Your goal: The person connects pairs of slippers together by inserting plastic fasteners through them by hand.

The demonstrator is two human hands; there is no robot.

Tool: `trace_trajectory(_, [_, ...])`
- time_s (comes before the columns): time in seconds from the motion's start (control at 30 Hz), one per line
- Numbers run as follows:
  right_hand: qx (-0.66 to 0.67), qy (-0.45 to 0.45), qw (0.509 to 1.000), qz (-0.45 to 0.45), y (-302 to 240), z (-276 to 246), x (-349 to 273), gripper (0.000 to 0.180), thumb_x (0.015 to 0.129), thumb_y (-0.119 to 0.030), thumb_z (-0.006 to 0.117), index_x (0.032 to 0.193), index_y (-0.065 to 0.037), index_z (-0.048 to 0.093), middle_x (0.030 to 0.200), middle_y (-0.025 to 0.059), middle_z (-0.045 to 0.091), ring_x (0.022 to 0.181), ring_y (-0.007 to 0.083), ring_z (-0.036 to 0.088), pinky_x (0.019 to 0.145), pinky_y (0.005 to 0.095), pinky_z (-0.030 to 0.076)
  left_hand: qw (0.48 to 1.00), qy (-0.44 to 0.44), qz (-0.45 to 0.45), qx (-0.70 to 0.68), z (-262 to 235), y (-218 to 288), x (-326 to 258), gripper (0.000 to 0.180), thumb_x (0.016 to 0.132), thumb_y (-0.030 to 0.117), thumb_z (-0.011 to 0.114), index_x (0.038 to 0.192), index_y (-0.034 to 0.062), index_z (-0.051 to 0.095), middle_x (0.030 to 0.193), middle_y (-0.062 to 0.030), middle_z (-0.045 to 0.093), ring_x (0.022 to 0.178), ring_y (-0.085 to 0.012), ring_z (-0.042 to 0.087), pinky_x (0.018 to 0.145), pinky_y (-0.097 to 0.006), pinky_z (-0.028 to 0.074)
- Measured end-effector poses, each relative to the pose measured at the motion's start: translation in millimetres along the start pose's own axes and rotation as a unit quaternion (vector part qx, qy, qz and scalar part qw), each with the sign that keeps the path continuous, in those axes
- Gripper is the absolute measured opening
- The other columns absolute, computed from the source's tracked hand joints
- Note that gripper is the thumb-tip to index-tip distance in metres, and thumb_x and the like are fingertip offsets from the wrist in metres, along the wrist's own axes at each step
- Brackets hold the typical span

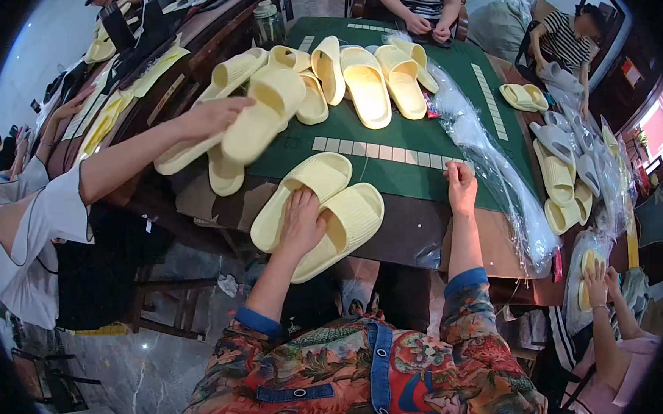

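Note:
My left hand (pixel 300 222) is closed on a pair of pale yellow slippers, its fingers reaching into the left slipper (pixel 270 220) and its thumb side against the right slipper (pixel 355 219). The pair is held over the table's near edge, toes pointing away from me. My right hand (pixel 462 188) is raised at the table edge with fingers curled together; whatever they may pinch is too small to make out. Just right of it lies a bundle of clear plastic bags (pixel 488 159). Beyond, several yellow slippers (pixel 366 83) stand on the green tabletop (pixel 290 145).
From the left, a co-worker's hand (pixel 216 117) holds another yellow slipper (pixel 265 112). Rows of pale tiles (pixel 385 152) line the green surface. A lidded jar (pixel 268 23) stands at the back. More slippers (pixel 556 178) and plastic lie at the right, where another person's hands (pixel 598 285) handle a bagged pair.

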State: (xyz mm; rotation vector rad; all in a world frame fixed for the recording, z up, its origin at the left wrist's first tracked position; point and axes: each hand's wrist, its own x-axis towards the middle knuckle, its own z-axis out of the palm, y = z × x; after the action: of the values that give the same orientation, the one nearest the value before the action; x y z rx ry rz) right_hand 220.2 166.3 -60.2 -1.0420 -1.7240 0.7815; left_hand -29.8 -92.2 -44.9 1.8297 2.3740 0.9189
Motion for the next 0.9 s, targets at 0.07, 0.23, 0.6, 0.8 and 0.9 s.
trace_trajectory(0.07, [0.013,-0.002,1.000,0.001,-0.1,0.1,-0.1,0.027,0.091,-0.027,0.057,0.087,-0.002,0.065,0.071,0.0026,0.063,0.066,0.0097,0.053,0.062,0.0258,0.042,1.000,-0.004,-0.003,0.000,-1.4,0.8,0.2,0.042,0.075,0.012,0.059,0.113,-0.0037,0.049,0.115,-0.0210,0.048,0.115,-0.0373,0.041,0.104,-0.047,0.029])
trace_trajectory(0.23, [0.001,-0.002,1.000,0.009,-1.1,0.6,-0.1,0.026,0.091,-0.026,0.057,0.086,-0.001,0.065,0.071,0.0027,0.063,0.066,0.0094,0.053,0.064,0.0251,0.042,1.000,-0.012,-0.014,-0.004,-4.2,1.5,1.8,0.043,0.076,0.014,0.061,0.114,-0.0033,0.050,0.115,-0.0207,0.049,0.113,-0.0375,0.043,0.103,-0.047,0.030])
trace_trajectory(0.6, [-0.011,-0.009,1.000,0.026,-9.6,0.2,-1.4,0.028,0.091,-0.027,0.057,0.086,0.000,0.064,0.071,0.0040,0.063,0.069,0.0102,0.056,0.066,0.0250,0.044,1.000,0.012,0.013,0.002,-0.7,1.2,0.2,0.039,0.076,0.012,0.060,0.109,-0.0051,0.050,0.110,-0.0211,0.049,0.110,-0.0381,0.043,0.101,-0.048,0.030])
trace_trajectory(0.8, [-0.032,-0.008,0.999,0.015,-6.5,-0.3,-0.9,0.031,0.091,-0.030,0.056,0.087,0.000,0.064,0.072,0.0055,0.064,0.068,0.0125,0.057,0.066,0.0272,0.045,0.999,0.013,0.013,-0.029,-2.4,-4.1,3.5,0.036,0.072,0.008,0.058,0.105,-0.0033,0.053,0.107,-0.0206,0.050,0.108,-0.0384,0.044,0.097,-0.048,0.033])
trace_trajectory(0.9, [-0.032,-0.007,0.999,0.007,-5.4,0.1,0.5,0.032,0.091,-0.031,0.056,0.087,-0.001,0.064,0.071,0.0057,0.064,0.068,0.0130,0.057,0.066,0.0277,0.045,0.994,-0.026,-0.051,-0.096,-12.8,-5.3,7.0,0.036,0.069,0.006,0.057,0.105,-0.0006,0.056,0.102,-0.0196,0.051,0.101,-0.0389,0.047,0.088,-0.047,0.037])
